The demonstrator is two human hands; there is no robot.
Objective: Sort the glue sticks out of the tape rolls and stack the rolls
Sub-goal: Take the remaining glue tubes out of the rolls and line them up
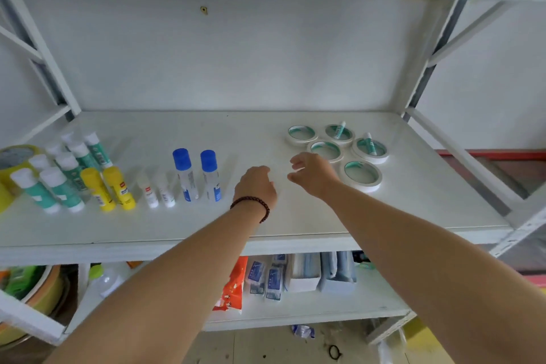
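Several white tape rolls with green cores lie flat on the right of the white shelf [295, 216]; the nearest roll [361, 176] is by my right wrist. One green glue stick [339, 129] stands in a back roll, another glue stick [369, 143] in the right roll. My right hand [313, 173] hovers just left of the rolls, fingers loosely curled, holding nothing. My left hand [257, 186], with a dark bead bracelet, hangs over the bare shelf middle, its fingers bent down and empty.
On the shelf's left stand several green glue sticks [63, 168], two yellow sticks [107, 188], two small white tubes [158, 190] and two blue-capped bottles [196, 174]. A yellow tape roll [13, 159] sits far left. The shelf below holds packets and boxes.
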